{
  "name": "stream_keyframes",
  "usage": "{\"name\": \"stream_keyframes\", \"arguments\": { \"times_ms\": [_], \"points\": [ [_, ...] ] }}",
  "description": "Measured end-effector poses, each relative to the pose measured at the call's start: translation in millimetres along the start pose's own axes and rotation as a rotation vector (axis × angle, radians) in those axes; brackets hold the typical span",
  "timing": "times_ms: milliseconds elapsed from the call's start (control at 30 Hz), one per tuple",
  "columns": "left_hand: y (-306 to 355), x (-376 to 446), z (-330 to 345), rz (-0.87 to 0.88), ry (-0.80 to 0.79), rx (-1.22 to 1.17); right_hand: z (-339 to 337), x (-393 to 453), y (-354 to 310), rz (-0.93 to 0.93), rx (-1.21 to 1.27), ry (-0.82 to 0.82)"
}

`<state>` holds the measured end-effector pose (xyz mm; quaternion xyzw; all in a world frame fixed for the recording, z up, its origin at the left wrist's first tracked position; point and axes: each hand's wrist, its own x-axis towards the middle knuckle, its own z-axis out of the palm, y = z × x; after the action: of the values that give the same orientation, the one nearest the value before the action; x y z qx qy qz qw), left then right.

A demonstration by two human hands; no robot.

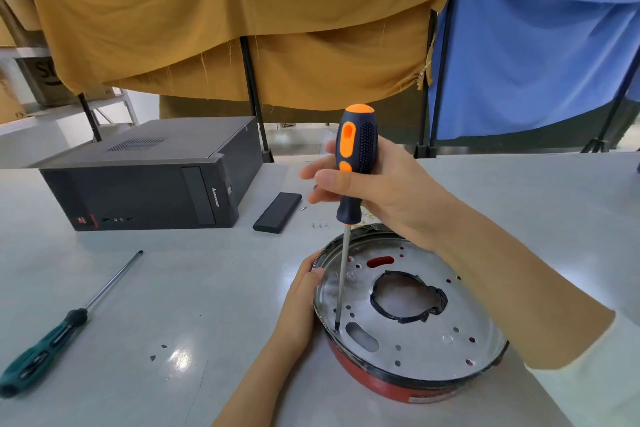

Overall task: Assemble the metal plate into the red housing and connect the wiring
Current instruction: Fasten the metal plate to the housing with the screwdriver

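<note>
The round red housing (388, 383) lies on the grey table at the lower right, with the shiny metal plate (426, 336) seated in its top. The plate has several holes and a large black-edged opening in the middle. My right hand (377, 187) grips the orange and black handle of a screwdriver (356, 156) held upright, its tip down at a hole near the plate's left edge. My left hand (301, 302) holds the housing's left rim, thumb over the plate's edge.
A black desktop computer case (145, 180) lies at the back left. A black slim box (277, 207) and three small screws (319, 225) sit behind the housing. A green-handled screwdriver (48, 343) lies at the left front. Cloth-draped frames stand behind the table.
</note>
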<state>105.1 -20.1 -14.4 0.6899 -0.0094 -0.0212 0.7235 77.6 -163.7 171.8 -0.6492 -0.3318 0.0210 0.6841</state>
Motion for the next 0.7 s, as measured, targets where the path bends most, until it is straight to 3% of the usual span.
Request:
{"name": "stream_keyframes", "arguments": {
  "times_ms": [100,167,333,400,500,633,700],
  "points": [
    [1.3,-2.4,0.2,0.013,0.001,-0.002,-7.1,-5.7,-0.9,0.028,0.23,-0.194],
    [1.6,-2.2,-0.2,0.01,-0.01,0.0,-9.3,-8.9,-0.4,0.01,0.199,-0.227],
    [2.7,-3.1,-1.1,-0.029,-0.016,-0.002,2.3,-4.7,5.0,-0.042,-0.077,0.151],
    [2.0,-4.9,-2.3,-0.033,-0.017,-0.004,4.7,-2.1,7.9,-0.051,-0.149,0.213],
    [2.9,-6.7,-2.6,-0.021,-0.03,-0.025,2.0,-0.6,7.1,-0.055,-0.103,0.108],
    [3.3,-9.6,-0.2,0.027,-0.029,-0.046,-1.6,0.6,1.4,-0.006,0.217,-0.101],
    [3.1,-12.9,0.6,0.03,-0.012,-0.066,0.9,2.6,-1.9,0.045,0.238,-0.116]
  ]
}}
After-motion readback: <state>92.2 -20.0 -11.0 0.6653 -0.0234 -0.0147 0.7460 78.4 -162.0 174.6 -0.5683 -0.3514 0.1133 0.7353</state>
